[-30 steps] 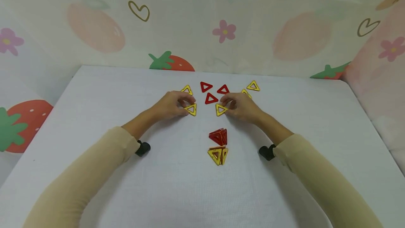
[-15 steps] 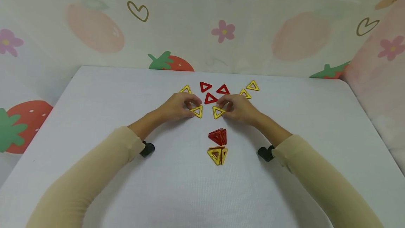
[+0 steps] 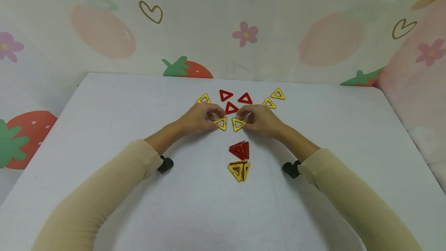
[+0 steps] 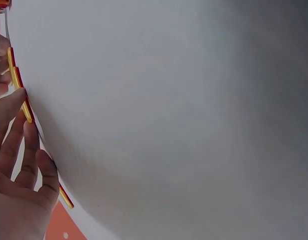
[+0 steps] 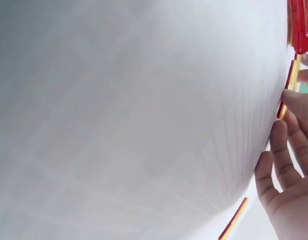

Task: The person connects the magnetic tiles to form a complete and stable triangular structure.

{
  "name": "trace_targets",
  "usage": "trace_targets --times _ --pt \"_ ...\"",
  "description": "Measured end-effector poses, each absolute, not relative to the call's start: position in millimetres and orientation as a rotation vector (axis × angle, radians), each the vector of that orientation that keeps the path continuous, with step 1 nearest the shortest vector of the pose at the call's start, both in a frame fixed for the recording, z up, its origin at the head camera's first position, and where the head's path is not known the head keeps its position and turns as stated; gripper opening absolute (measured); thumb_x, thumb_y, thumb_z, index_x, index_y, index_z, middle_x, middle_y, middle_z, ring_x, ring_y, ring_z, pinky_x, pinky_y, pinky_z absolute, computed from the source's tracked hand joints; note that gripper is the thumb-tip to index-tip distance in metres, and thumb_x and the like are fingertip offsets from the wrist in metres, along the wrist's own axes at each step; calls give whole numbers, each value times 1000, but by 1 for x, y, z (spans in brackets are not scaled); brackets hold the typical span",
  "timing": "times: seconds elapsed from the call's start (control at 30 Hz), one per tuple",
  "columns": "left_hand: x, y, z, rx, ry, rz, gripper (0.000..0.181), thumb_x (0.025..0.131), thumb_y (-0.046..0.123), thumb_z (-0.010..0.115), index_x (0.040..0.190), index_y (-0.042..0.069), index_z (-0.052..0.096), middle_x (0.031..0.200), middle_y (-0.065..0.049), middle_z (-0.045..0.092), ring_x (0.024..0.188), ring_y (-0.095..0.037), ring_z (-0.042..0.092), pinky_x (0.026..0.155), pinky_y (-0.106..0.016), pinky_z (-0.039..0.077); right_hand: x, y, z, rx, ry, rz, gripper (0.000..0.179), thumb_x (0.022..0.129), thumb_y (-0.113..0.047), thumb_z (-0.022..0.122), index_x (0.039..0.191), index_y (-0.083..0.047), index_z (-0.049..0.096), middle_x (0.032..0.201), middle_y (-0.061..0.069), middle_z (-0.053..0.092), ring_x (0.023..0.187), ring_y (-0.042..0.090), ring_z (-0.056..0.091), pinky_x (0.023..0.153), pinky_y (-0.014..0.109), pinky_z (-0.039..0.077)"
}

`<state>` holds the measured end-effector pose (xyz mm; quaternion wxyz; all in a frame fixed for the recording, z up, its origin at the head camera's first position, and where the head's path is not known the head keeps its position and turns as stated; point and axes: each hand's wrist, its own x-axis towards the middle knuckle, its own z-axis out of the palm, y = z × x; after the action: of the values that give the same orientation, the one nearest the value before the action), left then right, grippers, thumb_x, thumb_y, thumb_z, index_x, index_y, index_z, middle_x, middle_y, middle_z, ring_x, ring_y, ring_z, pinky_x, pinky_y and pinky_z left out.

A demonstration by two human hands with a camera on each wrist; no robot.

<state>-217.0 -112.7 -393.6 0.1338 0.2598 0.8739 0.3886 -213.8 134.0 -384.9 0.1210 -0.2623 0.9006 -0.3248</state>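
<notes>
My left hand (image 3: 200, 118) pinches a yellow triangular magnetic tile (image 3: 223, 128) by its outer corner. Facing it, my right hand (image 3: 261, 120) pinches a second yellow triangular tile (image 3: 234, 124). A narrow gap separates the two tiles, their straight edges turned toward each other. In the left wrist view the left hand's tile (image 4: 27, 110) appears edge-on, yellow with a red side, between thumb and fingers. The right wrist view shows the other tile (image 5: 287, 92) edge-on in the right hand. Just behind the fingertips lies a red triangular tile (image 3: 228, 110).
Nearer the front stand a red pyramid of tiles (image 3: 239, 150) and a yellow one (image 3: 237, 171), close together. Two more red tiles (image 3: 225, 95) (image 3: 245, 98) lie at the back, with yellow tiles (image 3: 203, 98) (image 3: 277, 93) to either side. A printed cloth hangs behind the white table (image 3: 139, 88).
The left hand has moved right with its yellow tile. My right hand has shifted slightly left and nearer with its own, so the gap between the tiles has narrowed.
</notes>
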Motion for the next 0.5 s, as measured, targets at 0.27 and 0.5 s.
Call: trace_targets --times 0.27,0.5 --pt "-215 -109 -393 770 2543 1128 38 85 1 77 121 5 67 118 -6 67 98 -21 61 88 -33 51 -213 134 -385 -777 2622 -964 34 86 -2 75 118 -4 66 111 6 68 97 21 61 86 36 51" --pt "-216 -107 -395 768 2531 1131 37 85 0 76 120 5 67 118 -5 67 98 -20 61 87 -32 51 -213 134 -386 -760 2621 -963 34 86 -2 75 119 -4 66 111 6 68 97 22 61 86 35 51"
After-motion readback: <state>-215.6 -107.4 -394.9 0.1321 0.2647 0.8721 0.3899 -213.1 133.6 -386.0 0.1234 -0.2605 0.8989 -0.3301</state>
